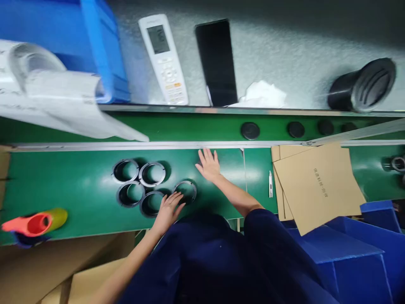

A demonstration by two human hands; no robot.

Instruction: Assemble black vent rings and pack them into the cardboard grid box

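Note:
My left hand point(170, 212) reaches over the green bench with its fingers stretched out. Its fingertips are at the near left edge of a black ring point(194, 195); whether they press on it I cannot tell. Left of that hand, several similar black open rings stand in a cluster, among them one ring point(152, 164) at the back and another point(117, 195) in front. My right hand point(209, 166) lies palm down near the metal rail, fingers spread. A small dark patch shows beside its thumb, too hidden to name.
Several black discs point(250, 131) lie beyond the rail point(177, 145). Right are a pen-like white tool point(270, 184) and cardboard sheets point(319, 185). An orange-yellow tape dispenser-like object point(38, 223) sits left. A remote point(164, 63), phone point(217, 63) and black jar point(360, 86) occupy the shelf.

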